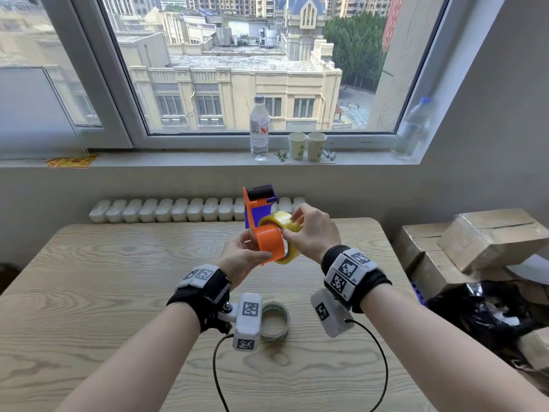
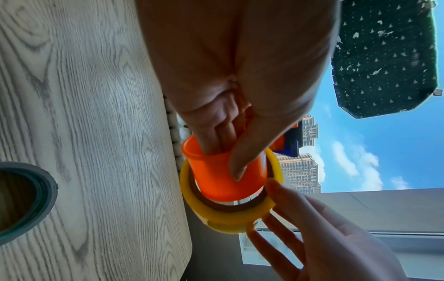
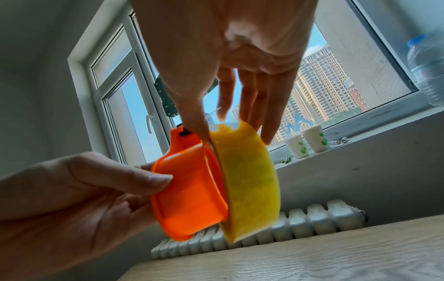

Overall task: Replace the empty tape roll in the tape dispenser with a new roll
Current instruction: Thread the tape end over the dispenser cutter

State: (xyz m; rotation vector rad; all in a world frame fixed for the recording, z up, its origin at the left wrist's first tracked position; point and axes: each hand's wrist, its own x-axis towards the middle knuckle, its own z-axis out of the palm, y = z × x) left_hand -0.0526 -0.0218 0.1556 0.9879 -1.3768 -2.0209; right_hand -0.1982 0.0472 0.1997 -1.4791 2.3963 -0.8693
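My left hand (image 1: 252, 251) grips the orange tape dispenser (image 1: 269, 242) above the table, thumb on its round hub (image 2: 216, 176) and fingers inside it. The dispenser's blue plate and black roller (image 1: 261, 193) point up and away. My right hand (image 1: 294, 226) pinches the yellow new tape roll (image 1: 282, 221) by its top edge between thumb and fingers. The new tape roll (image 2: 230, 214) sits ringed round the open end of the hub, partly on it; the right wrist view shows this roll (image 3: 250, 180) against the hub's (image 3: 190, 195) right side. The empty grey roll (image 1: 274, 321) lies flat on the wooden table (image 1: 118, 278) below my wrists.
A white radiator (image 1: 166, 209) runs behind the table's far edge. On the window sill stand a water bottle (image 1: 259, 129), two paper cups (image 1: 307, 145) and a second bottle (image 1: 411, 129). Cardboard boxes (image 1: 475, 239) and a black bag (image 1: 481, 310) crowd the right side.
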